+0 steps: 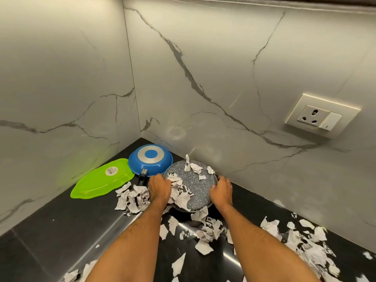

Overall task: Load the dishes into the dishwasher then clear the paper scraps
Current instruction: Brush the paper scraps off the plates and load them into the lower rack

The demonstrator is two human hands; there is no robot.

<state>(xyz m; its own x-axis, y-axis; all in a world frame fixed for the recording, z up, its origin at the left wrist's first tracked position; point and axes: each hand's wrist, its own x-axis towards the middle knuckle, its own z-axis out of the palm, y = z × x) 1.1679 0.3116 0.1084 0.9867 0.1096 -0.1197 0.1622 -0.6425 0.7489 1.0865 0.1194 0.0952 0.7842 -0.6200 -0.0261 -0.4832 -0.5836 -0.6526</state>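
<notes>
Grip: both hands, left point(159, 187) and right point(221, 189), are clasping opposite rims of the speckled plate point(193, 185) on the worktop point(61, 231); scraps point(193, 168) are lying on it, so level lifting seems advisable.

No readable text. White barcode sticker point(111, 171) on green leaf-shaped plate point(97, 183): print too small. Paper scraps point(133, 198) carry black print and QR-like blocks, illegible.

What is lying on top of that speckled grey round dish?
Torn paper scraps lie on the speckled grey dish; the left hand covers more. Underneath is hidden.
</notes>
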